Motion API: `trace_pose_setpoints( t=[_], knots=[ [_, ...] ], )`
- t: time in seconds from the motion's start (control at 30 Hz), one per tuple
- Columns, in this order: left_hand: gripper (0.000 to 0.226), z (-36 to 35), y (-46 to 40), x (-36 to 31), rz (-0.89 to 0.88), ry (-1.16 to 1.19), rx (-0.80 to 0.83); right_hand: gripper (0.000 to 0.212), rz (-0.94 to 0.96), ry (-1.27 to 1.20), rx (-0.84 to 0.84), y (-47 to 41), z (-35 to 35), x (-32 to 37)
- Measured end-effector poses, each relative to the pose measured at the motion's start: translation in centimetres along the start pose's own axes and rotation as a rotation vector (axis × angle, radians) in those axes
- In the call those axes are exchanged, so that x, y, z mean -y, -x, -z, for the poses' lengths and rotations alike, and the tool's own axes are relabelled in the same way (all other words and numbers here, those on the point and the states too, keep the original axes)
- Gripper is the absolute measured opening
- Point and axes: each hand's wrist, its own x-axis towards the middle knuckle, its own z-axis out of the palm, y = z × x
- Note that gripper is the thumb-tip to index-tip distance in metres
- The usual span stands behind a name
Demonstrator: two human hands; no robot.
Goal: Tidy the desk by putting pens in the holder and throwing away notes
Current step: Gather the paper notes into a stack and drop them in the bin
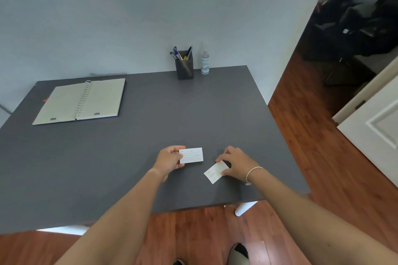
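My left hand point(169, 161) grips the left end of a small white lined note point(192, 155), held just above the grey desk point(129, 146). My right hand point(234, 163) pinches a second white note point(213, 173) at its right corner; that note lies tilted near the desk's front right. A dark mesh pen holder point(184, 68) stands at the back edge against the wall, with several pens point(179, 54) upright inside it. No loose pens show on the desk.
An open spiral notebook point(80, 101) lies at the back left. A clear sanitizer bottle point(205, 62) stands right of the holder. Wooden floor and a white door point(379, 127) are to the right; the desk's front edge is close to me.
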Motion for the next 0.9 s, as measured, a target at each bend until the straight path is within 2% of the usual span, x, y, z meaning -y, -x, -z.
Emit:
trace_pose_setpoints(
  t=[0.47,0.67,0.9],
  knots=[
    [0.032,0.7,0.4,0.3,0.008,0.014,-0.02,0.023,0.043,0.052,-0.037,-0.5,-0.4,0.5],
    [0.03,1.2,0.5,-0.1,0.0,0.029,-0.034,0.006,0.007,-0.162,-0.108,-0.7,0.3,1.1],
    [0.03,0.0,1.2,-0.5,0.015,0.04,0.033,0.009,0.026,-0.254,-0.172,-1.4,0.5,2.8]
  ],
)
